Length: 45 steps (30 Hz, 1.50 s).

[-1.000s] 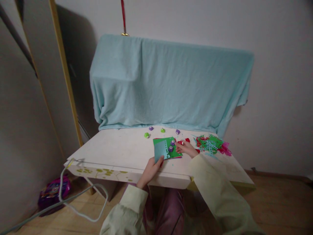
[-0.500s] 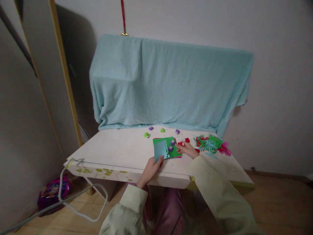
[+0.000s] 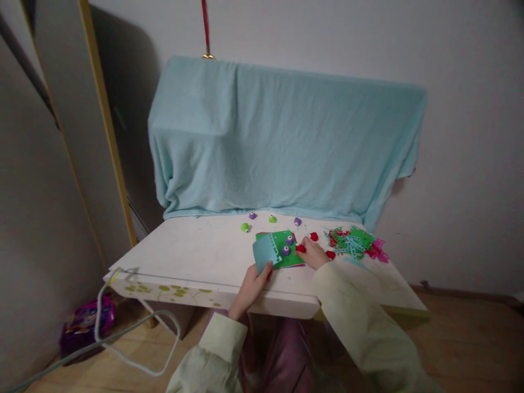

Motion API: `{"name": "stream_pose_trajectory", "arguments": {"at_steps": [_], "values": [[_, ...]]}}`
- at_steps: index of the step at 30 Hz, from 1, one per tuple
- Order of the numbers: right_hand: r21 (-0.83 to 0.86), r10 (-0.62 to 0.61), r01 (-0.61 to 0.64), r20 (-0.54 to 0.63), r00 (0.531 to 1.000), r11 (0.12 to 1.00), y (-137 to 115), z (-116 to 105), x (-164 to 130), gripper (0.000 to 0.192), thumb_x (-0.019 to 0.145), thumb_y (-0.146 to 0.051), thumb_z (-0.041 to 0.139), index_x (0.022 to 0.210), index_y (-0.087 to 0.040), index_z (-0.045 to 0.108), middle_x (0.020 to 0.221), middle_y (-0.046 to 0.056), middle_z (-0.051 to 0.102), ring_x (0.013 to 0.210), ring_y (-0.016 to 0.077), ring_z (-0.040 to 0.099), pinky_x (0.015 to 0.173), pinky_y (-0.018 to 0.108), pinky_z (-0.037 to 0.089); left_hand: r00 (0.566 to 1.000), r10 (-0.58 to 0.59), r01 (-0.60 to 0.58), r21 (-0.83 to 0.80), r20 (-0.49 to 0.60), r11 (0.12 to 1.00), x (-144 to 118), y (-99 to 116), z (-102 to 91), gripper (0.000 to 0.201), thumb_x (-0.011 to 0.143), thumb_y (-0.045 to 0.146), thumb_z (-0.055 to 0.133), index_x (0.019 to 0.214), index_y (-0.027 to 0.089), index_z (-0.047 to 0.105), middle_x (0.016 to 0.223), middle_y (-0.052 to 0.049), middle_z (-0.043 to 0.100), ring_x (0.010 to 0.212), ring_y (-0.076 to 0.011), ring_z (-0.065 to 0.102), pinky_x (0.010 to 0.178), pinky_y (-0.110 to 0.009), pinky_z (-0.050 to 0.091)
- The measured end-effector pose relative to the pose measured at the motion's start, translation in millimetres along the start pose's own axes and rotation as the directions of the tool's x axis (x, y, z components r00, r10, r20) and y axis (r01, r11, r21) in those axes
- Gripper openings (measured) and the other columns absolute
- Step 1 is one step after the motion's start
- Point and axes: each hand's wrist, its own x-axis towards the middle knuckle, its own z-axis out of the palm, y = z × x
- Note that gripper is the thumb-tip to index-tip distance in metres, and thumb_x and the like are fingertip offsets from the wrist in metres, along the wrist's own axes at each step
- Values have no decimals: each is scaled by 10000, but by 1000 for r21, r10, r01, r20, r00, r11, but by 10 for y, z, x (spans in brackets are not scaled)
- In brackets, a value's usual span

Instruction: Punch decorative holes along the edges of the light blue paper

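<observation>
My left hand (image 3: 254,283) is closed on a light blue sheet of paper (image 3: 265,252), thumb on top; punched cut-outs run along its right edge. The sheet lies over a stack of coloured paper with a green sheet (image 3: 295,258) uppermost. In my right hand (image 3: 311,253) a small red craft punch (image 3: 300,248) is gripped by the fingers, above the stack's right side. Two purple craft punches (image 3: 286,250) rest on the green paper between my hands. Another red punch (image 3: 313,236) sits just beyond my right hand, and one more (image 3: 330,255) is beside the wrist.
Green punches (image 3: 245,227) and purple punches (image 3: 297,221) stand at the back of the white table (image 3: 184,245). A pile of perforated paper scraps (image 3: 354,243) lies at the right. A light blue cloth (image 3: 286,142) hangs behind. A white cable (image 3: 139,363) loops at the left front.
My right hand has turned and lowered, its fingers now closed round the red punch at the stack's right side. My left hand's blue sheet has shifted slightly left and tilted.
</observation>
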Motion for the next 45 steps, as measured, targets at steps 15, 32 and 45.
{"name": "stream_pose_trajectory", "arguments": {"at_steps": [15,32,45], "values": [[-191,26,-49,-124,992,980,-423,-23,-39,389,904,-497,372,886,-187,605,852,138,668,856,260,613,717,317,398,998,-32,39,-140,52,989,43,31,-22,461,863,511,397,662,137,577,625,-11,564,622,-157,515,620,-243,391],[639,119,-102,17,993,762,-514,260,-58,419,768,-606,519,758,-187,529,708,86,693,627,225,682,521,298,526,999,-30,32,-200,10,979,78,-16,-6,518,908,505,282,628,162,551,582,3,547,604,-150,515,620,-242,381],[998,232,-68,70,970,-16,-800,501,-614,307,727,-415,694,844,-170,549,642,32,657,533,158,608,531,267,475,989,-129,137,-130,69,982,75,-35,11,498,889,512,336,602,159,538,582,0,548,601,-156,495,616,-241,377]]}}
